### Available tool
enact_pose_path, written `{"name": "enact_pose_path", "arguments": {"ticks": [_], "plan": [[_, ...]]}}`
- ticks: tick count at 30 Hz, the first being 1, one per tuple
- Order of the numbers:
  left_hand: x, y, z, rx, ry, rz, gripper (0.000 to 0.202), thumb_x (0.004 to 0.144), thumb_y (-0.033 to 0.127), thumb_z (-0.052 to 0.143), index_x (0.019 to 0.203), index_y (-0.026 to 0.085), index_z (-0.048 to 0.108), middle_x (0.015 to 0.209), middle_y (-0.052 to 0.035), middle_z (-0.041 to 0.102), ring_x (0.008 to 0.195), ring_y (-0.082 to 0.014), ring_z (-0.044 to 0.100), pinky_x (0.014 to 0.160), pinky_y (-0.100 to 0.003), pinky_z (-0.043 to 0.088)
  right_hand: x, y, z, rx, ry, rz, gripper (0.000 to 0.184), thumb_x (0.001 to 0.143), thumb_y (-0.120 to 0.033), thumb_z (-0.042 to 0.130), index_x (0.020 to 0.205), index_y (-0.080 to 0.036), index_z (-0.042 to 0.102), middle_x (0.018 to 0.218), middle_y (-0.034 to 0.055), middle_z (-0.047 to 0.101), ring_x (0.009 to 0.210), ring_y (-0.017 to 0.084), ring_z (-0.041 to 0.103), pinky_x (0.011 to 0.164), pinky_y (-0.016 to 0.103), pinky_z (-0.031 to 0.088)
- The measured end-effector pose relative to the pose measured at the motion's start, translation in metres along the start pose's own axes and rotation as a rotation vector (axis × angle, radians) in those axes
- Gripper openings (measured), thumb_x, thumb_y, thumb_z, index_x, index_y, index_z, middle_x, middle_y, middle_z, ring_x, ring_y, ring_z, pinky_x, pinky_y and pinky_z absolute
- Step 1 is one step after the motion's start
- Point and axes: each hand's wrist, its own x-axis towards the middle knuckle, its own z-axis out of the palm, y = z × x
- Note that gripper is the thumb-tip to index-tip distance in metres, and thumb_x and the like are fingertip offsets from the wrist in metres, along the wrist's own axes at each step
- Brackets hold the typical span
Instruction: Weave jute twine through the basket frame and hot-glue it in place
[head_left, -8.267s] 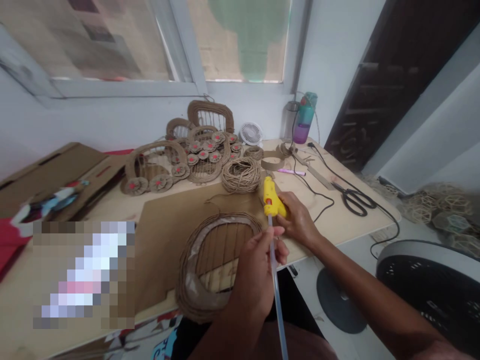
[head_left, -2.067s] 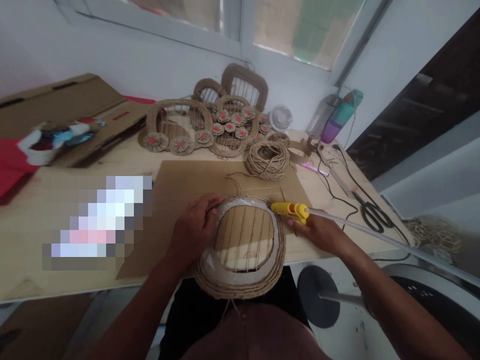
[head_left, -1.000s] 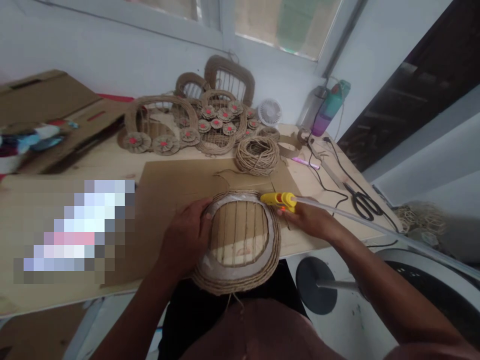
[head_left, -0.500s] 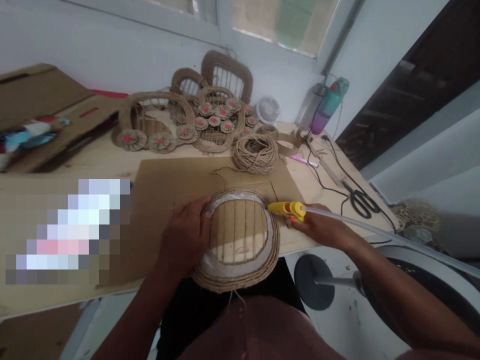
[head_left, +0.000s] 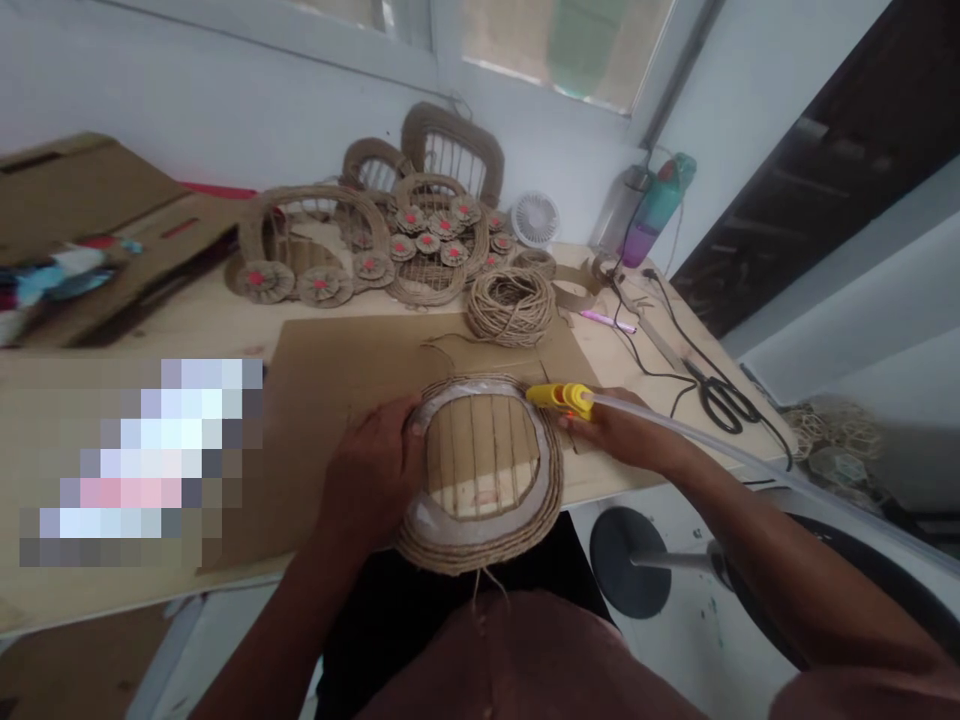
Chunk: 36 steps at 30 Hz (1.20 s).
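Observation:
A rounded cardboard frame wound with jute twine point(head_left: 480, 530) lies at the table's near edge, on a brown cardboard sheet point(head_left: 337, 380). My left hand point(head_left: 375, 470) grips the frame's left rim, fingers curled over it. My right hand point(head_left: 622, 435) is closed around a yellow glue gun point(head_left: 559, 396) whose nozzle touches the frame's upper right rim. A long clear glue stick point(head_left: 697, 440) juts from the gun's back toward the right.
A ball of jute twine point(head_left: 511, 305) sits behind the frame. Finished twine baskets with red-centred rosettes point(head_left: 405, 250), a small white fan point(head_left: 535, 220), a bottle point(head_left: 658, 205), black scissors point(head_left: 720, 398), cables and a pink pen point(head_left: 607, 320) fill the table's back and right. Cardboard box point(head_left: 82, 230) at left.
Since a second ago the glue gun's nozzle has stayed at the frame's upper right rim, shifting slightly. My left hand keeps its grip on the left rim. Much earlier both hands held the gun and stick.

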Motion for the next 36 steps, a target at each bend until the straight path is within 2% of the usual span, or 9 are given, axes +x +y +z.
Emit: {"name": "enact_pose_path", "arguments": {"ticks": [5, 12, 15, 19, 24, 27, 30, 36], "plan": [[0.0, 0.001, 0.001, 0.016, 0.003, 0.003, 0.04, 0.091, 0.033, 0.03, 0.119, 0.018, 0.055, 0.118, -0.0143, 0.067, 0.112, -0.0312, 0.061, 0.1, -0.048, 0.046, -0.016, 0.006, 0.002, -0.003, -0.049, 0.021, 0.04, 0.097, -0.045, 0.043, 0.096, -0.014, 0.069, 0.09, 0.0117, 0.069, 0.079, 0.022, 0.061, 0.069, 0.03, 0.04], [-0.001, 0.002, 0.001, 0.002, 0.018, 0.016, 0.038, 0.09, 0.031, 0.034, 0.119, 0.021, 0.055, 0.119, -0.0125, 0.067, 0.112, -0.0318, 0.062, 0.099, -0.05, 0.048, -0.039, 0.009, -0.003, 0.062, -0.093, -0.001, 0.038, 0.096, -0.045, 0.044, 0.102, -0.015, 0.068, 0.088, 0.0107, 0.069, 0.073, 0.02, 0.06, 0.066, 0.03, 0.041], [-0.001, 0.002, 0.001, 0.008, 0.018, 0.018, 0.038, 0.09, 0.032, 0.033, 0.119, 0.021, 0.055, 0.119, -0.0126, 0.067, 0.111, -0.0314, 0.063, 0.099, -0.05, 0.048, -0.039, 0.011, -0.006, 0.091, -0.082, 0.009, 0.038, 0.096, -0.046, 0.045, 0.099, -0.017, 0.069, 0.088, 0.0099, 0.069, 0.071, 0.019, 0.059, 0.065, 0.028, 0.041], [-0.002, 0.003, 0.001, -0.007, 0.014, -0.001, 0.039, 0.09, 0.032, 0.034, 0.119, 0.018, 0.056, 0.119, -0.014, 0.066, 0.112, -0.0323, 0.062, 0.099, -0.05, 0.048, -0.024, 0.01, -0.007, 0.116, -0.003, 0.041, 0.038, 0.096, -0.045, 0.044, 0.097, -0.016, 0.069, 0.084, 0.0081, 0.068, 0.069, 0.017, 0.058, 0.062, 0.026, 0.039], [-0.002, 0.005, 0.0, 0.024, -0.014, 0.007, 0.042, 0.091, 0.032, 0.031, 0.119, 0.015, 0.056, 0.118, -0.0167, 0.066, 0.112, -0.0338, 0.061, 0.101, -0.051, 0.046, -0.01, 0.006, -0.003, 0.087, -0.04, 0.027, 0.036, 0.095, -0.043, 0.046, 0.091, -0.016, 0.069, 0.083, 0.0075, 0.067, 0.071, 0.018, 0.057, 0.063, 0.027, 0.038], [-0.002, 0.005, 0.0, 0.022, -0.009, 0.004, 0.042, 0.091, 0.033, 0.031, 0.121, 0.016, 0.056, 0.12, -0.0168, 0.066, 0.114, -0.0351, 0.061, 0.1, -0.053, 0.047, -0.017, 0.007, -0.001, 0.056, -0.063, -0.003, 0.038, 0.096, -0.043, 0.044, 0.091, -0.016, 0.069, 0.087, 0.0094, 0.068, 0.075, 0.019, 0.058, 0.066, 0.028, 0.039], [-0.001, 0.004, 0.001, 0.013, 0.007, -0.004, 0.041, 0.09, 0.033, 0.033, 0.121, 0.019, 0.056, 0.119, -0.015, 0.066, 0.113, -0.0351, 0.061, 0.098, -0.054, 0.048, -0.03, 0.01, -0.002, 0.055, -0.092, -0.006, 0.041, 0.097, -0.046, 0.042, 0.098, -0.016, 0.069, 0.089, 0.0101, 0.068, 0.077, 0.021, 0.059, 0.068, 0.029, 0.041], [-0.001, 0.004, 0.002, 0.043, -0.009, 0.013, 0.041, 0.091, 0.033, 0.03, 0.121, 0.018, 0.054, 0.12, -0.0151, 0.066, 0.112, -0.0333, 0.061, 0.099, -0.052, 0.047, -0.045, 0.013, -0.006, 0.15, -0.125, -0.014, 0.038, 0.095, -0.047, 0.045, 0.094, -0.018, 0.07, 0.079, 0.0069, 0.068, 0.065, 0.017, 0.058, 0.061, 0.026, 0.041]]}}
